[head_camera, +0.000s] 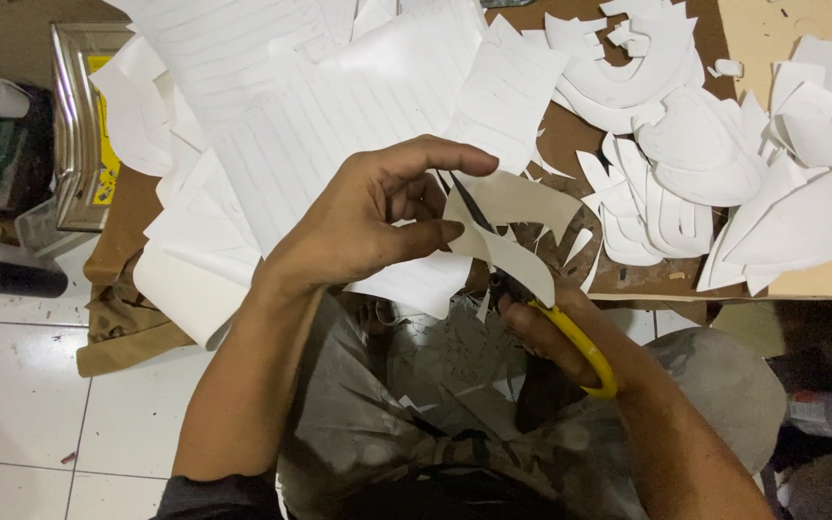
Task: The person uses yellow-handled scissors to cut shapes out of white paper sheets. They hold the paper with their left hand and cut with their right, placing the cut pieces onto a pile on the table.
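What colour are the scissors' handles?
Yellow, on the scissors in the right hand, seen from the head camera.

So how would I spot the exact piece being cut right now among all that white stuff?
Start at the brown table strewn with white sheets, then drop to its near edge, where the left hand pinches one piece. It is the only one lifted off the table, with scissors in the right hand cutting into it.

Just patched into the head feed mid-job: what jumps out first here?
At centre, the left hand pinches a curved white cut-out piece while the right hand works yellow-handled scissors into it, blades up. Behind them, a heap of white lined sheets covers the brown table, with curved white cut shapes stacked at the right. Small white offcuts lie on the person's lap.
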